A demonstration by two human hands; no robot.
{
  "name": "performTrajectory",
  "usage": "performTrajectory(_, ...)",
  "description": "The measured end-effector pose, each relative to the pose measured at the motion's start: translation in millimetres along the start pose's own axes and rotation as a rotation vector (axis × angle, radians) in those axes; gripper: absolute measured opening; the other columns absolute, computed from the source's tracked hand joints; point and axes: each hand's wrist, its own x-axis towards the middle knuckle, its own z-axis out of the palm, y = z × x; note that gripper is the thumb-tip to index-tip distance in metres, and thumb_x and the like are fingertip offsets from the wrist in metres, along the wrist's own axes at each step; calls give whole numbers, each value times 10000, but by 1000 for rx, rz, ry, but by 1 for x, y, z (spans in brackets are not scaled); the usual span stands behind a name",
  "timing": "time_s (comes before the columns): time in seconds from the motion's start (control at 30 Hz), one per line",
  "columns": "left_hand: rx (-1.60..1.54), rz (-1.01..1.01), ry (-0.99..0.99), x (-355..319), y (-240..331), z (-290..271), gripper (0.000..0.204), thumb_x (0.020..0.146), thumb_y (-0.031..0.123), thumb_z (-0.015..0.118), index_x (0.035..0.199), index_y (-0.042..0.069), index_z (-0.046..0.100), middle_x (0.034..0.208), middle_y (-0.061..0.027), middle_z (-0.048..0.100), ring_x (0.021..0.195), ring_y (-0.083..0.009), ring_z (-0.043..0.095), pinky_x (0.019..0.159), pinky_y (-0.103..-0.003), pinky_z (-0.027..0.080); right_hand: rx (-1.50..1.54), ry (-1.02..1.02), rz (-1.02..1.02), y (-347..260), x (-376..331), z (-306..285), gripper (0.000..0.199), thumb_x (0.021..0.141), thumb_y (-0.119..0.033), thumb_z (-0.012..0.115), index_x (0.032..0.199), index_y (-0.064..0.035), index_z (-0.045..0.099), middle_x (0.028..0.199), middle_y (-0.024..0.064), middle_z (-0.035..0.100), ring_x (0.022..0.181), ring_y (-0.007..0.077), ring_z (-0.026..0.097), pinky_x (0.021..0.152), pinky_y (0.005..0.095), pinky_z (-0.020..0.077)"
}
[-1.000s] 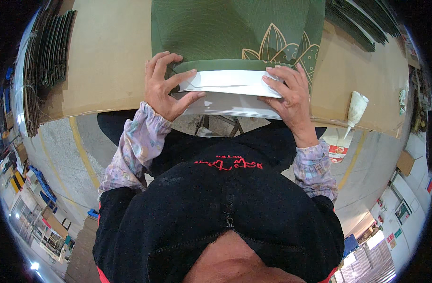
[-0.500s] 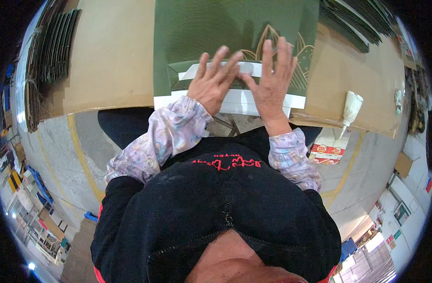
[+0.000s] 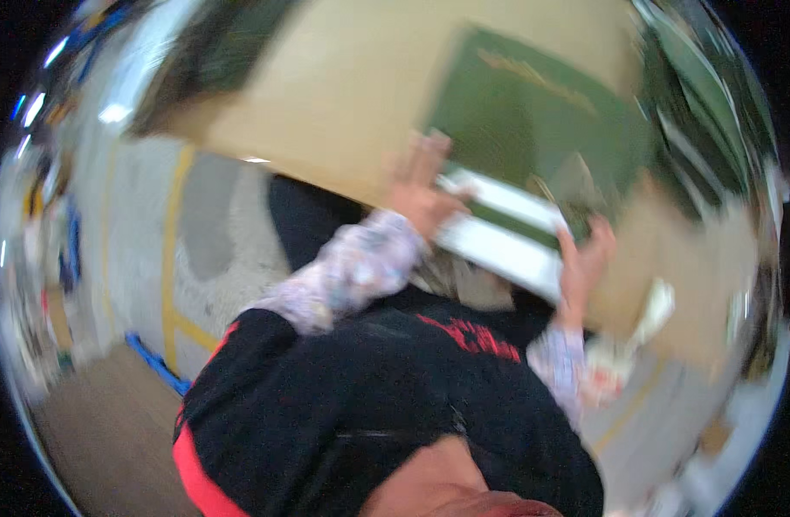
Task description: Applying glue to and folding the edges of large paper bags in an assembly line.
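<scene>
A dark green printed sheet (image 3: 498,112) with gold line drawing lies slantwise on the brown-topped table, smeared by motion. Along its near side run a white flap (image 3: 507,200) and a wider white border (image 3: 502,256), with a green band between. My left hand (image 3: 425,189) is at the sheet's near left corner, fingers stretched out and thumb toward the white flap. At the near right corner is my right hand (image 3: 587,263), thumb and fingers apart. Blur hides whether either hand pinches the edge.
Dark green stacks stand on the table (image 3: 334,103), one at the far left (image 3: 222,52) and another at the right (image 3: 696,129). A white squeeze bottle (image 3: 655,308) lies near the right front edge. Below it is a red and white box (image 3: 606,375).
The whole view has swung and blurred. My hands have moved apart, from over the white flap to the sheet's two near corners. The sheet now appears slanted and farther right.
</scene>
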Motion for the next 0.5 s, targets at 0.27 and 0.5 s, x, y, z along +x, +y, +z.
performTrajectory(0.27,-203,-37,-82,8,-19,-12,459,760,340,701,1207,340,597,1535,-164,119,1414,-366,101,1086,-606,103,673,-169,548,-9,10,-18,618,792,-136,719,1298,2,391,1193,128,512,982,219,544,789,306,461)
performTrajectory(0.5,-1551,-948,809,19,-267,-99,1081,802,573,611,1457,22,-48,1535,-176,14,1411,-314,88,1120,-516,143,738,-120,568,-119,73,-37,547,846,-132,645,1327,-36,404,1103,49,577,808,85,566,454,186,382)
